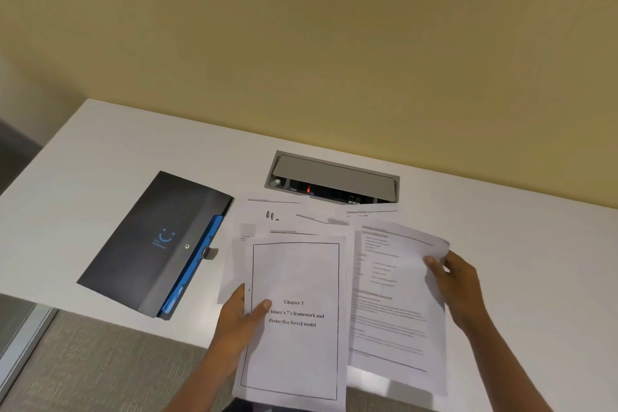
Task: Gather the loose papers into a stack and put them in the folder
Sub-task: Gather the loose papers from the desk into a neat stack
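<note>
My left hand (242,318) grips the left edge of a sheet titled "Chapter 3" (294,344), thumb on top, with more sheets under it. My right hand (458,284) holds the right edge of a text page (394,304), lifted off the table. Several other loose papers (277,211) lie fanned out on the white table beyond them. A dark folder (150,244) with a blue smiley mark and blue inner dividers lies flat to the left of the papers, its snap flap facing them.
A grey cable box with a hinged lid (334,177) is sunk into the white table (518,244) just behind the papers. A yellow wall stands behind the table. The table's front edge runs near my left arm, with grey carpet below.
</note>
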`<state>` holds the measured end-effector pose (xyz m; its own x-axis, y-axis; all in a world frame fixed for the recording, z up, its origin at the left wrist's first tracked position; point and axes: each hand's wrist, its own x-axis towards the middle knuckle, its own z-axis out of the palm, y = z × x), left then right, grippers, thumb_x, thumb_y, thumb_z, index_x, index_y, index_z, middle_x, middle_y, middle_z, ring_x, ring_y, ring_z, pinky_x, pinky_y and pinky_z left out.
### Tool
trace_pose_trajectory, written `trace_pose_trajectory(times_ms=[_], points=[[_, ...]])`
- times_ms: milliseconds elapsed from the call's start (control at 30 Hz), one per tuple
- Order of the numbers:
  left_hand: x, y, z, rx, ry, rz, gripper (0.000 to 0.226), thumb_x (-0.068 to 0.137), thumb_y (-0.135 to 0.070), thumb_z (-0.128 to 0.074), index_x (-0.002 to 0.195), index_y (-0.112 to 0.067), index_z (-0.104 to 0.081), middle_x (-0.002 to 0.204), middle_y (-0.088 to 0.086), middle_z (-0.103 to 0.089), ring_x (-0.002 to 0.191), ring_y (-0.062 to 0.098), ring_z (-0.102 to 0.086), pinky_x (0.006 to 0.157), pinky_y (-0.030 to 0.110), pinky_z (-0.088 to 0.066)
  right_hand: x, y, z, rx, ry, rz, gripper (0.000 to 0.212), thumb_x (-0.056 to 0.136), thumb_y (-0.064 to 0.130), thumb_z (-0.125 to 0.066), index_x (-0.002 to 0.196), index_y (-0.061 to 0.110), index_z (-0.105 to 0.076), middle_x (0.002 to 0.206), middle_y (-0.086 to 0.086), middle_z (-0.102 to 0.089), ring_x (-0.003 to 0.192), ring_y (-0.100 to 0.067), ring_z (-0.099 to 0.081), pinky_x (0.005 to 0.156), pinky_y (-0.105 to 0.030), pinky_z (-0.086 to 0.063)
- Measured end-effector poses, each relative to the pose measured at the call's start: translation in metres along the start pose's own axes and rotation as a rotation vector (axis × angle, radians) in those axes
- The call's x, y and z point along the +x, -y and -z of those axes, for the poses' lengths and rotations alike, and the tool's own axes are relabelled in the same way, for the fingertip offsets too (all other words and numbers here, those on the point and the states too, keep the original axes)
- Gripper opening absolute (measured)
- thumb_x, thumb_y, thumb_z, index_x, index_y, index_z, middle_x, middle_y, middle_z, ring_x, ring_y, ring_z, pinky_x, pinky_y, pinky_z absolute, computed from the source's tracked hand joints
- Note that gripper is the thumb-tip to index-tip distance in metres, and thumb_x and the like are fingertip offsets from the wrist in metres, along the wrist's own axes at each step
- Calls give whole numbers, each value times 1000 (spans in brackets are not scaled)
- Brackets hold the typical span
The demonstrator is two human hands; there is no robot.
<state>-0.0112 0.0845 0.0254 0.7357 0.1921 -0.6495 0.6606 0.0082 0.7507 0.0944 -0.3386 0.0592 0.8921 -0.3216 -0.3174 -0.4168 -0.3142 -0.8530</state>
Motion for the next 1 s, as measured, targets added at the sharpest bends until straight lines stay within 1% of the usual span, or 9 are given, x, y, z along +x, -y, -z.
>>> trace_pose_trajectory(times_ms=[200, 333, 433, 500, 600, 667, 767, 867, 1000], points=[[-5, -7, -8, 0, 134, -14, 43, 85, -33, -77, 123, -46, -61, 123, -20, -71, 117, 5, -66, 104, 36, -50, -34, 9, -57, 82, 210, -26, 18, 101, 11, -69, 111, 21, -81, 93, 11, -83, 75, -1, -71, 66, -12, -55], [-8, -2, -9, 24, 168, -9, 49, 85, -38, -77, 130, -37, -59, 126, -17, -70, 119, 6, -64, 107, 38, -49, -57, 17, -91, 207, 371, -91, 23, 102, 8, -67, 113, 20, -83, 106, 1, -85, 88, -10, -78, 71, -21, -59], [-10, 3, -10, 22, 189, 14, 47, 82, -41, -79, 125, -39, -60, 123, -19, -71, 114, -1, -66, 102, 33, -51, -67, 20, -106, 181, 473, -148, 29, 102, 8, -64, 111, 28, -83, 103, -3, -85, 77, -11, -76, 59, -19, -53], [-12, 6, -10, 13, 201, 27, 46, 83, -39, -79, 124, -39, -60, 123, -20, -72, 112, -3, -67, 95, 26, -53, -69, 18, -113, 143, 520, -192, 31, 101, 9, -61, 113, 28, -82, 101, -9, -84, 74, -17, -72, 63, -30, -52], [-15, 10, -10, 16, 209, 14, 44, 83, -34, -80, 123, -35, -62, 122, -16, -73, 113, 1, -68, 81, 18, -57, -63, 17, -115, 117, 624, -276, 24, 99, 31, -63, 112, 22, -81, 103, -15, -83, 74, -20, -65, 65, -31, -47], [-17, 13, -10, 22, 173, 4, 39, 84, -29, -80, 120, -34, -65, 119, -15, -75, 110, 3, -70, 79, 18, -57, -54, 22, -114, 97, 669, -343, 43, 100, 52, -60, 110, 16, -81, 102, -13, -83, 69, -17, -68, 55, -22, -49], [-17, 19, -11, 19, 113, 1, 38, 85, -26, -78, 121, -32, -65, 116, -12, -76, 108, 10, -72, 89, 30, -58, -29, 32, -106, -26, 490, -285, 52, 101, 58, -59, 95, 13, -83, 92, -13, -83, 71, -21, -78, 59, -31, -61], [-17, 23, -11, 12, 48, 9, 34, 87, -26, -76, 118, -37, -65, 112, -16, -77, 104, 9, -73, 86, 29, -58, 6, 37, -94, -194, 196, -116, 15, 96, 24, -76, 96, 10, -80, 97, -10, -80, 97, -33, -78, 84, -43, -63], [-19, 30, -5, -2, -22, 17, 33, 86, -30, -77, 115, -40, -65, 109, -17, -77, 99, 9, -74, 83, 31, -59, 50, 47, -76, -462, 51, -76, 56, 86, 26, -87, 133, 3, -66, 133, -20, -63, 127, -37, -60, 111, -47, -49]])
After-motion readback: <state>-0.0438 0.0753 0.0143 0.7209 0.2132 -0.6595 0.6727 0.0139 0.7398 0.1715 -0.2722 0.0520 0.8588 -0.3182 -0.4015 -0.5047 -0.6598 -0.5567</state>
